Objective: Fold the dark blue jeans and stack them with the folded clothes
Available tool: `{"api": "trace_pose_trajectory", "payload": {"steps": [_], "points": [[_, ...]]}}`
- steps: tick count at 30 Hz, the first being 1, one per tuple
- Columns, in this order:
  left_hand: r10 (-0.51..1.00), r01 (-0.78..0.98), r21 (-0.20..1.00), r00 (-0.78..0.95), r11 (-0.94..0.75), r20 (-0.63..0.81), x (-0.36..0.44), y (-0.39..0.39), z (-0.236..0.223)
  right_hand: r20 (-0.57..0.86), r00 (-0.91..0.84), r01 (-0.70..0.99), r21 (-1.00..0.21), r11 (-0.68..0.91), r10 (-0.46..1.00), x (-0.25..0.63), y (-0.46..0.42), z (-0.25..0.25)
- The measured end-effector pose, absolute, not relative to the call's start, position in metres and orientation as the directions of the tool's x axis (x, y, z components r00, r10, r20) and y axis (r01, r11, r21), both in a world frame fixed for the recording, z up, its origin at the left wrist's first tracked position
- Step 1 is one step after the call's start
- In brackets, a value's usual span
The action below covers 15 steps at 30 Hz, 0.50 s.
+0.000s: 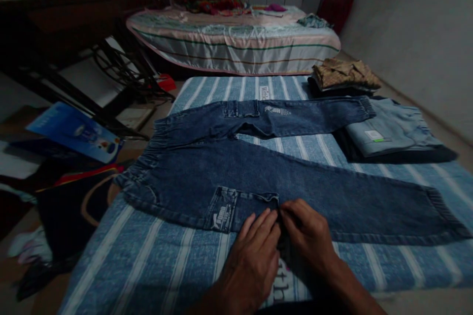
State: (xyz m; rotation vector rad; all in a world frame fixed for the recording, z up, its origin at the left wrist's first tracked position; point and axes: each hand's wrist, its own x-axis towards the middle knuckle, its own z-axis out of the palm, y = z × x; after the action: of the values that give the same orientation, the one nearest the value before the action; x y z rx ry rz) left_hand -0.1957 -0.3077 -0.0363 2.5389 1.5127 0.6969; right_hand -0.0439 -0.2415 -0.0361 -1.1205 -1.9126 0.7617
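Left grip (pixel 256 253), right grip (pixel 309 230), forearms (pixel 351 283) bare — dark garment (pixel 306 308) below.

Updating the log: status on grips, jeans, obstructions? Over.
Left grip laid on pocket; right grip bunched at its edge, hold unclear. Jeans spread out. Far cuff overlapping folded clothes.

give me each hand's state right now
Left hand: open, resting on the pocket of the jeans.
Right hand: curled at the pocket's edge; can't tell if it's pinching.
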Motion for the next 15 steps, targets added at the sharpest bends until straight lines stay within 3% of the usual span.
{"api": "trace_pose_trajectory", "payload": {"steps": [4,7,12,15], "points": [[0.856,0.751,0.445,0.310,-0.487,0.413,-0.198,-0.301,-0.023,0.372,-0.276,0.442,-0.770,0.460,0.886,-0.052,-0.241,-0.031],[0.857,0.711,0.525,0.218,-0.467,0.466,-0.202,-0.289,-0.014,0.313,-0.259,0.492,-0.771,0.404,0.914,-0.057,-0.235,-0.030],[0.874,0.776,0.498,0.136,-0.387,0.467,-0.212,-0.259,-0.008,0.087,-0.274,0.606,-0.757,0.242,0.958,-0.059,-0.225,-0.030],[0.925,0.805,0.498,0.158,-0.323,0.345,-0.216,-0.243,-0.008,0.015,-0.293,0.575,-0.796,0.189,0.956,-0.058,-0.221,-0.031]]}}
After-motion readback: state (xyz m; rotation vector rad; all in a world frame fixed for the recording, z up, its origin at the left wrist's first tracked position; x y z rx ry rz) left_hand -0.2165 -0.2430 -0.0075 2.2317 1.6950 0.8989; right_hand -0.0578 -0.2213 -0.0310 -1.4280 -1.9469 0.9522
